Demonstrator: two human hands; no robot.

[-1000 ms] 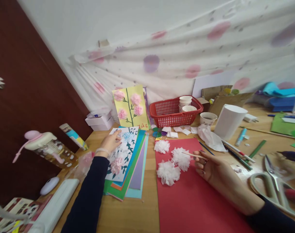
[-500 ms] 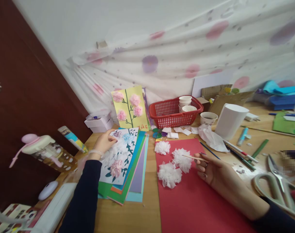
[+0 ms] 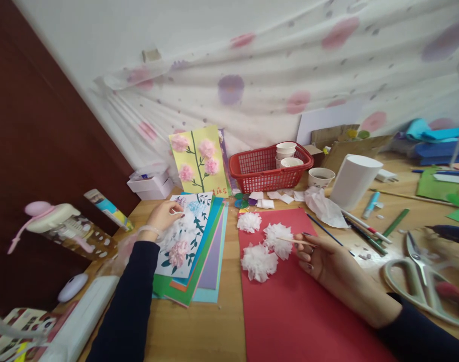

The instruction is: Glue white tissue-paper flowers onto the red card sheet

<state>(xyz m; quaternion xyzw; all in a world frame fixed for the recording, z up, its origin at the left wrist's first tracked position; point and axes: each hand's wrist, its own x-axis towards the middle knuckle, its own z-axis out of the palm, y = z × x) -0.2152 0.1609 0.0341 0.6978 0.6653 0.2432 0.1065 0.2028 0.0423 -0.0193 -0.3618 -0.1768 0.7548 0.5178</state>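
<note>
My right hand (image 3: 327, 259) grips a thin wooden stick (image 3: 295, 241), whose tip reaches the upper right of three white tissue paper flowers (image 3: 260, 262) lying on a sheet of red paper (image 3: 274, 311). My left hand (image 3: 163, 218) hovers over a loose heap of white tissue pieces (image 3: 172, 231), thumb and fingers drawn together. What they pinch, if anything, cannot be made out. Under the heap lies a white card with painted leaves and a pink flower (image 3: 179, 253), on top of a stack of coloured paper (image 3: 208, 269).
Behind stand a yellow flower picture (image 3: 199, 163), a red basket (image 3: 267, 176) with paper cups, and a white roll (image 3: 355, 182). Scissors (image 3: 418, 266), pens and a glue gun (image 3: 450, 234) lie at right. A drink bottle (image 3: 71, 226) and white power strip (image 3: 82, 317) are at left.
The whole view has shifted slightly up and to the left. My left fingertips have closed a little over the tissue heap. The stick stays at the same flower.
</note>
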